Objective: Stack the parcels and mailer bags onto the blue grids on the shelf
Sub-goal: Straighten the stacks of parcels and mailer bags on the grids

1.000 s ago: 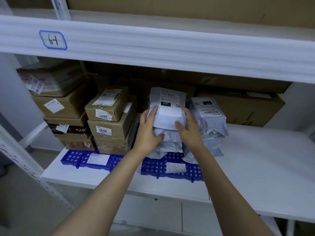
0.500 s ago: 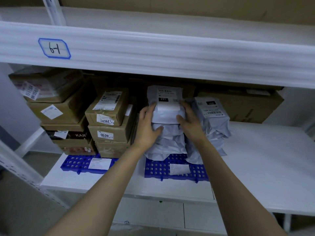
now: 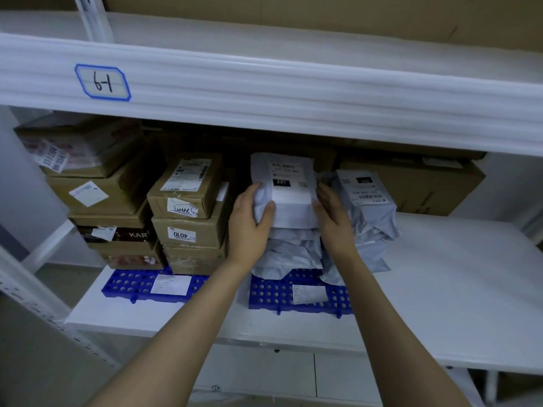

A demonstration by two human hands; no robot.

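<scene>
Nearest, the right blue grid (image 3: 270,292) carries a pile of mailer bags (image 3: 288,254). Above it, the left hand (image 3: 249,227) and right hand (image 3: 336,221) clasp the top mailer bag (image 3: 289,189) by its near corners, both equally close. It rests on the pile, at one o'clock from the left hand and eleven from the right, with its long axis running six to twelve.

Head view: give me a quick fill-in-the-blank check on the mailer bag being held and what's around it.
The top mailer bag, gripped by the left hand and right hand, bears the black label number ____. The grid beneath its stack is coloured ____. The shelf tag reads ____. The box labelled 4010 stands to the bags' ____.
Missing: 231; blue; 6-1; left.
</scene>
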